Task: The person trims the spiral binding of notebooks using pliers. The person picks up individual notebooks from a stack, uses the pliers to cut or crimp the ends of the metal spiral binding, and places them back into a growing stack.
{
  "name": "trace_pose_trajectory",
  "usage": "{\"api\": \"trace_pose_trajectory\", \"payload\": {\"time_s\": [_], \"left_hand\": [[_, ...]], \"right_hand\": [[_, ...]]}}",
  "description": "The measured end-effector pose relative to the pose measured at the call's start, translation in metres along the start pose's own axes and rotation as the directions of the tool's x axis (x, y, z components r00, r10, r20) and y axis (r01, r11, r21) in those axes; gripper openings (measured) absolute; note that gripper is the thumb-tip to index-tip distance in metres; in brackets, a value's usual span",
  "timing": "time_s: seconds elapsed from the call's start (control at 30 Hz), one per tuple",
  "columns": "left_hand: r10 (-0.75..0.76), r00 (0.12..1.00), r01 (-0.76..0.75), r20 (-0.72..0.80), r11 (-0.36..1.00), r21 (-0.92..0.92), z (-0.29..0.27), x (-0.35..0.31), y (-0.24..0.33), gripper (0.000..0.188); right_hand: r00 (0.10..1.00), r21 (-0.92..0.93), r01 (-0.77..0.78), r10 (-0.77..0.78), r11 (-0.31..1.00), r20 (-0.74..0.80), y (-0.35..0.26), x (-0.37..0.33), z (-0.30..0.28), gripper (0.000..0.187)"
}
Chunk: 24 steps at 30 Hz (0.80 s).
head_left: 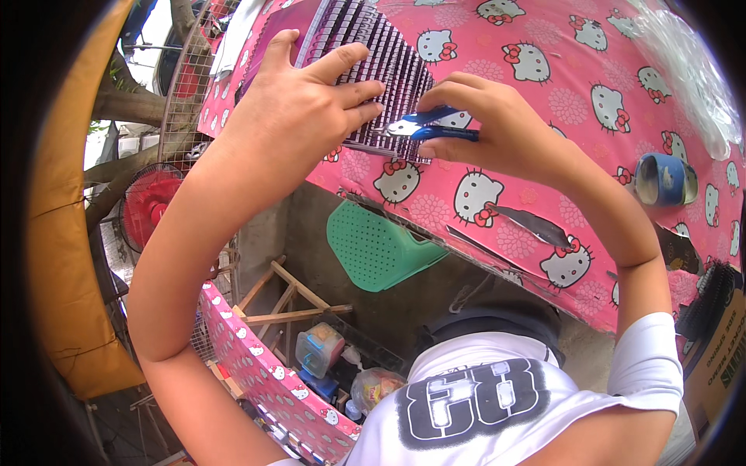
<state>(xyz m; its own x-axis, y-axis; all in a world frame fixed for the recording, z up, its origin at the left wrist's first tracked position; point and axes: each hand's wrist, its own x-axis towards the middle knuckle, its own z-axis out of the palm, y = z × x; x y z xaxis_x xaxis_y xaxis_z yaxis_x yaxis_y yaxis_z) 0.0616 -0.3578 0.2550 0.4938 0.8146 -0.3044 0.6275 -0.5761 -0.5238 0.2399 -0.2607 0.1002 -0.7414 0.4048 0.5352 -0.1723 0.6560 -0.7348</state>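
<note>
Several wire-bound notebooks (357,31) with purple covers lie stacked near the table's front edge, their rows of wire loops side by side. Spread across the notebooks is my left hand (303,101), its fingers apart and pressing on the loops and the purple cover. My right hand (497,124) grips small blue-handled pliers (443,128), with the two handles between thumb and fingers. The metal jaws point left, at the wire loops by my left fingertips. Whether the jaws touch a wire is too small to tell.
A pink cat-print cover (536,101) lies over the table, torn near its front edge. To the right are a blue tape roll (660,180), clear plastic (691,78) and a black brush (707,299). A green basket (373,248) is below; a red fan (151,206) stands left.
</note>
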Motion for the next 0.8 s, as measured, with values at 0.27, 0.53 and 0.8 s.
{"api": "trace_pose_trajectory", "payload": {"time_s": [0.27,0.53,0.8], "left_hand": [[-0.009,1.0,0.009,0.013,0.999,-0.033,-0.002,0.002,0.0,0.038],[-0.005,0.998,-0.003,0.06,0.991,0.132,-0.016,0.026,0.019,0.038],[0.01,0.992,-0.019,0.123,0.997,0.075,-0.009,0.022,0.012,0.035]], "right_hand": [[0.999,0.088,-0.009,0.005,0.996,0.054,0.012,0.006,0.015,0.038],[0.966,0.26,-0.215,0.165,0.942,0.2,0.015,0.005,0.014,0.048],[0.961,-0.229,0.221,-0.252,0.948,-0.116,0.018,-0.006,0.019,0.038]]}}
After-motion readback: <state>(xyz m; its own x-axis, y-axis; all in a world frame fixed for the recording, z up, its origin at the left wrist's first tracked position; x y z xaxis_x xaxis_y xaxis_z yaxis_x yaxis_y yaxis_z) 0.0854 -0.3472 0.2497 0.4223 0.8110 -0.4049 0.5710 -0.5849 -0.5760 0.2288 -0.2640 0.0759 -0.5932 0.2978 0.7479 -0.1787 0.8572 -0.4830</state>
